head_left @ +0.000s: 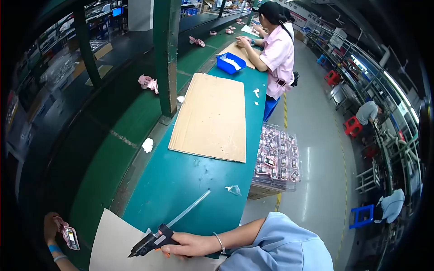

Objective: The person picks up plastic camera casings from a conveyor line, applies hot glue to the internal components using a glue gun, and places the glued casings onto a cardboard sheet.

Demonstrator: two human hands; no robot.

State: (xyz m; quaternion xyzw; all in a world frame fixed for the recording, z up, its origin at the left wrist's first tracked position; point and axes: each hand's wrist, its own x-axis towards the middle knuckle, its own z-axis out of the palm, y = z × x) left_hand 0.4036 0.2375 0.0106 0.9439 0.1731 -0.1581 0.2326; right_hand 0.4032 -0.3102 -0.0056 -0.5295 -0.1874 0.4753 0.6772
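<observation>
My right hand (192, 244) is wrapped around the handle of a black hot glue gun (151, 242). A long translucent glue stick (190, 207) sticks out of its back, and the nozzle points down to the left over a sheet of cardboard (113, 241). At the far lower left, my left hand (50, 227) grips a small pink device (70, 236) with a clear casing and a dark and yellow inside, above the green belt. Its fingers are partly in shadow.
A large cardboard sheet (212, 119) lies on the teal bench (181, 180) beside a green post (167, 58). Beyond stands a blue bin (231, 63), near a co-worker in pink (278, 54). Trays of pink devices (278, 153) are stacked right. More pink pieces (148, 83) sit on the belt.
</observation>
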